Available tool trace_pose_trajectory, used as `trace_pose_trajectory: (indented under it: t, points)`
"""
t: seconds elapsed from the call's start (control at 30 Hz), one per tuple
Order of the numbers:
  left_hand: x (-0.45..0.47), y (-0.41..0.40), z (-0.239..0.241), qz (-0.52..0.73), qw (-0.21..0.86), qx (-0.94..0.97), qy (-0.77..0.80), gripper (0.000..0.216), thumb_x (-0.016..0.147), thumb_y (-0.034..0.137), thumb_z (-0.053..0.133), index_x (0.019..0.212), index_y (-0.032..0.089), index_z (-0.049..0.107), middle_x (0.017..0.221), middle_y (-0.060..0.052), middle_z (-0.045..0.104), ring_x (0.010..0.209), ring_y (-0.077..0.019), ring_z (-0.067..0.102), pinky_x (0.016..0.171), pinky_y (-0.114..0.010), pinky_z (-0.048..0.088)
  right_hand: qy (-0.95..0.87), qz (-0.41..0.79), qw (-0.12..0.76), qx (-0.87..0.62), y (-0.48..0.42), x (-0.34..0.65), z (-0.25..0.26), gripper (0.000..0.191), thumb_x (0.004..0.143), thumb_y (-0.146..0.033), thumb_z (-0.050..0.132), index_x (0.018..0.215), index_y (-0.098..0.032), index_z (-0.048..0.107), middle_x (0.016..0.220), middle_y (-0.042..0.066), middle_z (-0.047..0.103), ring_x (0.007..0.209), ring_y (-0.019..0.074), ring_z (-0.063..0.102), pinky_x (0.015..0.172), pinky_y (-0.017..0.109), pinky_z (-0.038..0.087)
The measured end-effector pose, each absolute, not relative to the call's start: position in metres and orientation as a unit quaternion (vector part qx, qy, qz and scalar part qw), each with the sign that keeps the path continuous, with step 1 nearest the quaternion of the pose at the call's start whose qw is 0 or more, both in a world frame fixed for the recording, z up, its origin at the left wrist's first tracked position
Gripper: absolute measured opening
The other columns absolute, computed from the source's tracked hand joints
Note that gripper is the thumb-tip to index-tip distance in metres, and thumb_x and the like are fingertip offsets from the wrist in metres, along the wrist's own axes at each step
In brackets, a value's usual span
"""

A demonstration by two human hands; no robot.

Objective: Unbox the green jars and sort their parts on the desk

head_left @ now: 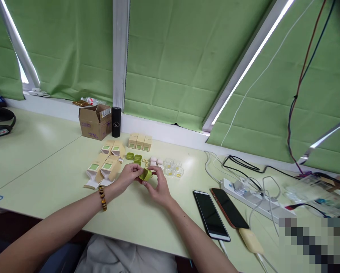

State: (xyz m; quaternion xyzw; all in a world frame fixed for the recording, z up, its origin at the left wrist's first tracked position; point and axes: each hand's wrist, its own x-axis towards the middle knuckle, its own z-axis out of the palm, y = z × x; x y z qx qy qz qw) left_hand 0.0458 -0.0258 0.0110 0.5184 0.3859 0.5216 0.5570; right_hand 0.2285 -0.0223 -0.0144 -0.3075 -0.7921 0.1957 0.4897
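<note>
Between my hands, above the table, is a small green square cup-like case (146,174). My left hand (129,175) pinches its left side with thumb and fingers, a beaded bracelet on the wrist. The fingers of my right hand (159,186) close round its right side. Just beyond stand more green cases (130,156), one partly hidden by my fingers. Small yellowish pieces (145,160), whitish-pink blocks (153,160) and several clear containers (169,171) with yellow bits inside sit to their right. Several small beige cartons (108,167) with open flaps lie left of my hands.
Three closed beige cartons (140,141) stand behind, near a black tumbler (116,122) and an open cardboard box (94,123). To the right lie a white-framed phone (212,216), a brown-edged phone (229,207), a yellow charger (251,240) and a power strip (255,201) with tangled cables.
</note>
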Motion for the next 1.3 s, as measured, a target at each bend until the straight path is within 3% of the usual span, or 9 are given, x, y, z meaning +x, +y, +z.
trace_pose_trajectory:
  t: [0.2,0.37,0.5,0.63,0.8,0.93,1.07,1.3]
  points:
    - [0.053,-0.029,0.012,0.453,0.571,0.58,0.365,0.014,0.072,0.027,0.074,0.068,0.016,0.068,0.07,-0.001,0.067,0.062,-0.0145,0.061,0.063,-0.03,0.056,-0.783,0.219,0.497,-0.304,-0.028,0.225,-0.007,0.043,0.085,-0.025,0.068,0.125,-0.026,0.054,0.124,0.01,0.064,0.115,0.0279,0.063,0.097,0.046,0.056]
    - [0.051,-0.024,0.004,0.485,0.473,0.622,0.393,0.013,0.079,0.028,0.067,0.078,0.016,0.072,0.073,-0.004,0.07,0.066,-0.0168,0.064,0.062,-0.029,0.055,-0.768,0.251,0.508,-0.3,-0.027,0.226,-0.004,0.042,0.086,-0.024,0.069,0.125,-0.026,0.056,0.122,0.008,0.069,0.113,0.0257,0.067,0.102,0.045,0.056]
    - [0.045,-0.021,0.0,0.555,0.357,0.628,0.412,0.018,0.087,0.028,0.064,0.099,0.018,0.072,0.096,-0.009,0.075,0.088,-0.0222,0.071,0.079,-0.034,0.059,-0.758,0.228,0.52,-0.321,-0.022,0.228,-0.007,0.04,0.085,-0.025,0.073,0.123,-0.027,0.06,0.122,0.009,0.068,0.115,0.0265,0.065,0.1,0.045,0.056]
    - [0.043,-0.033,0.007,0.574,0.222,0.686,0.388,0.026,0.092,0.027,0.066,0.118,0.022,0.067,0.118,-0.011,0.067,0.104,-0.0229,0.066,0.092,-0.037,0.056,-0.765,0.177,0.516,-0.342,-0.016,0.23,-0.011,0.041,0.085,-0.029,0.077,0.123,-0.028,0.063,0.12,0.008,0.069,0.114,0.028,0.062,0.096,0.045,0.056]
    - [0.046,-0.048,0.017,0.518,0.164,0.762,0.351,0.029,0.093,0.022,0.067,0.122,0.026,0.067,0.122,-0.01,0.062,0.116,-0.0246,0.061,0.101,-0.038,0.052,-0.785,0.109,0.486,-0.368,-0.017,0.231,-0.012,0.04,0.087,-0.024,0.072,0.126,-0.029,0.064,0.12,0.009,0.067,0.116,0.0297,0.06,0.097,0.048,0.055]
    - [0.048,-0.046,0.016,0.518,0.172,0.753,0.367,0.014,0.099,0.025,0.059,0.107,0.024,0.07,0.108,-0.008,0.067,0.103,-0.0229,0.065,0.092,-0.036,0.054,-0.769,0.107,0.5,-0.385,-0.019,0.231,-0.009,0.039,0.087,-0.028,0.076,0.124,-0.028,0.064,0.121,0.01,0.062,0.115,0.0287,0.062,0.095,0.045,0.057]
    - [0.048,-0.041,0.011,0.537,0.173,0.737,0.373,0.014,0.1,0.025,0.057,0.104,0.023,0.071,0.104,-0.008,0.072,0.099,-0.0229,0.068,0.089,-0.036,0.055,-0.768,0.119,0.529,-0.341,-0.018,0.23,-0.007,0.041,0.088,-0.034,0.08,0.125,-0.028,0.062,0.123,0.01,0.065,0.12,0.0284,0.063,0.102,0.046,0.056]
    - [0.047,-0.034,0.001,0.552,0.186,0.706,0.403,0.015,0.095,0.022,0.064,0.106,0.022,0.075,0.102,-0.005,0.078,0.091,-0.0198,0.073,0.085,-0.032,0.06,-0.768,0.115,0.556,-0.297,-0.016,0.229,-0.01,0.048,0.09,-0.029,0.078,0.134,-0.027,0.06,0.125,0.012,0.068,0.117,0.028,0.065,0.087,0.041,0.061]
